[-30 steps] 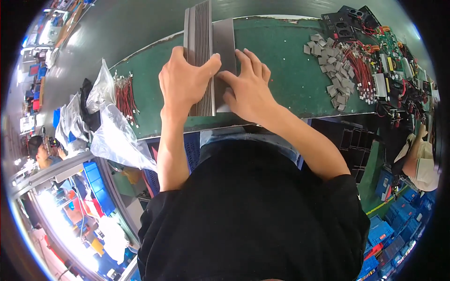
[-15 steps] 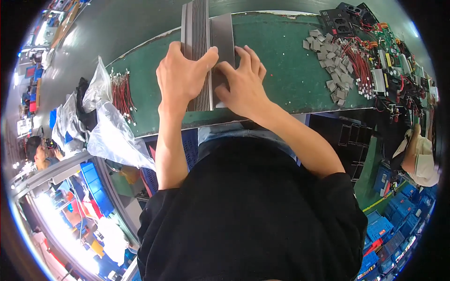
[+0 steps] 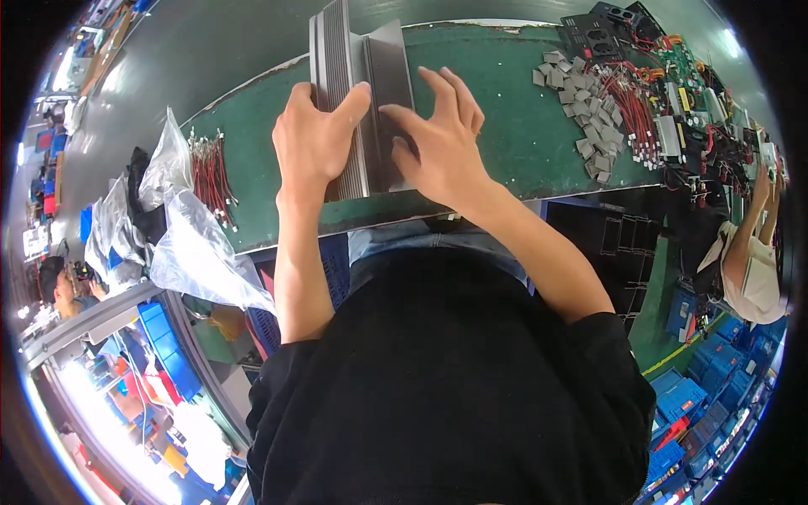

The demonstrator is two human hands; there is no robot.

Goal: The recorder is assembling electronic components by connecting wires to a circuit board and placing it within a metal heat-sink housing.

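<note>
A long grey ribbed metal profile (image 3: 341, 67) stands on the green table, running away from me. My left hand (image 3: 316, 139) wraps around it, with the thumb over the ribs and the fingers on its left side. Along the right of the profile lies a smooth grey metal face (image 3: 392, 71); whether the two are one piece I cannot tell. Over the right edge of that face my right hand (image 3: 446, 139) hovers with fingers spread and curved, thumb and index above the metal. Nothing shows between its fingers.
On the green table (image 3: 497, 109), grey square pads (image 3: 593, 118) and red wire harnesses (image 3: 637, 122) lie at the right, beside circuit boards (image 3: 690, 67). More wires (image 3: 212, 172) and clear plastic bags (image 3: 189, 244) are at the left. Another person's arm (image 3: 745, 236) is at far right.
The right hand's fingers have spread and lifted off the smooth metal face. The ribbed profile has tilted slightly, its far end leaning left, with the left hand still around it.
</note>
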